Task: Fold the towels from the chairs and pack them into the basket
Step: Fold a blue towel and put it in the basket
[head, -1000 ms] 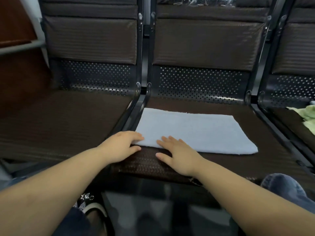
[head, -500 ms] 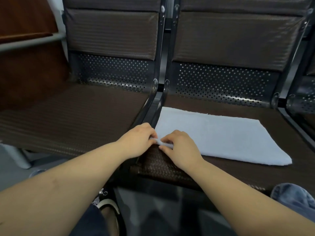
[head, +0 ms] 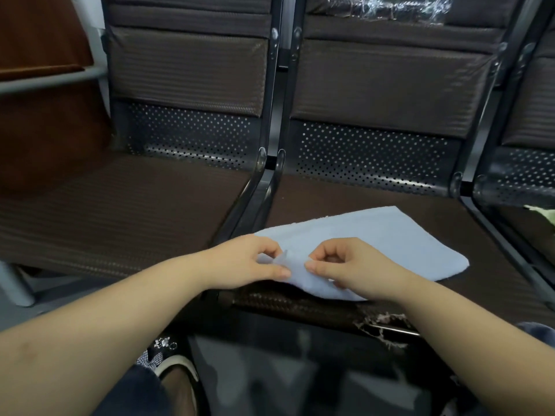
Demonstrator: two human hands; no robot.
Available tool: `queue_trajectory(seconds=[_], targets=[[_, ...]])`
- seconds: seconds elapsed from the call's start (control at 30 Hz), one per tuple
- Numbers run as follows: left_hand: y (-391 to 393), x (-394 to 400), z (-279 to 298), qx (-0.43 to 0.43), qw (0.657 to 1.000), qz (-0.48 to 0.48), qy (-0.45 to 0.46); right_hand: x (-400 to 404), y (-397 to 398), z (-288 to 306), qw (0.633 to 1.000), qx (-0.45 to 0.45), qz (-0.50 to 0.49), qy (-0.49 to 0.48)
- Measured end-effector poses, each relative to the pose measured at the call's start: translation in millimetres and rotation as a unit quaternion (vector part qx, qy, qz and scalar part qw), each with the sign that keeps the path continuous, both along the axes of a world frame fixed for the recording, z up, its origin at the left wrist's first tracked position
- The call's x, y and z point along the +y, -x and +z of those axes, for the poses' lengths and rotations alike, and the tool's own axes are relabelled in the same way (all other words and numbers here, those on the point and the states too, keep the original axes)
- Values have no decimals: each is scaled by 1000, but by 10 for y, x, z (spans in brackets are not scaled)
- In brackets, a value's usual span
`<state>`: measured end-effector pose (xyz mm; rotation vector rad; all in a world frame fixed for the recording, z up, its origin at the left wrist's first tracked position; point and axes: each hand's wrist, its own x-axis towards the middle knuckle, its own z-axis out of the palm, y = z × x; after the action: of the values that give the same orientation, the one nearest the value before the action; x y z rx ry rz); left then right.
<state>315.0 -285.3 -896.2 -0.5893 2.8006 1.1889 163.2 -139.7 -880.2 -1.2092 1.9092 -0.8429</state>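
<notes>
Blue towel between pinching fingers

Surroundings beyond the seats

A brown wooden panel with a grey rail stands at the far left. Clear plastic wrap lies crumpled at the top right. A patterned shoe rests on the floor below.

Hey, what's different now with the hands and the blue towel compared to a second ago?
Both hands went from resting flat at the blue towel's near left edge to pinching it. The left hand and right hand now lift that end slightly off the seat, starting a fold. The rest of the towel remains flat on the same middle seat, and the green cloth on the right chair is unmoved.
</notes>
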Motion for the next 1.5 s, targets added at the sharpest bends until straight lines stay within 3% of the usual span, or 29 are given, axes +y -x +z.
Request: queue_trajectory(seconds=[0.1, 0.23, 0.3, 0.4, 0.6, 0.73, 0.83, 1.03, 1.17, 1.33, 1.5], targets=[[7, 89, 36, 43, 988, 28, -146, 231, 22, 105, 994, -107, -11, -35], [40, 373, 160, 29, 977, -3, -212, 447, -17, 197, 962, -264, -33, -53], [48, 466, 212, 8, 978, -30, -207, 501, -53, 219, 939, -335, -59, -51], [25, 476, 268, -28, 991, -58, -114, 564, -58, 251, 926, -364, -82, -53], [47, 480, 329, -29, 990, -44, -134, 667, 6, 311, 937, -340, -41, -72], [115, 564, 346, -29, 988, -54, -142, 683, -14, 305, 983, -182, 2, -33], [153, 548, 341, -29, 987, -56, -150, 683, 45, 344, 992, -122, -8, -9], [187, 296, 240, -90, 994, -61, -5, 811, 284, 580, 989, -144, -7, -13], [231, 55, 258, -67, 997, -21, -43, 917, 514, 685, 984, -171, -24, -46], [462, 24, 311, 46, 971, 35, -231, 1005, 793, 773, 980, -168, -88, -63], [938, 126, 292, 97, 966, 106, -216, 1026, 1059, 755, 979, -86, -156, -103]])
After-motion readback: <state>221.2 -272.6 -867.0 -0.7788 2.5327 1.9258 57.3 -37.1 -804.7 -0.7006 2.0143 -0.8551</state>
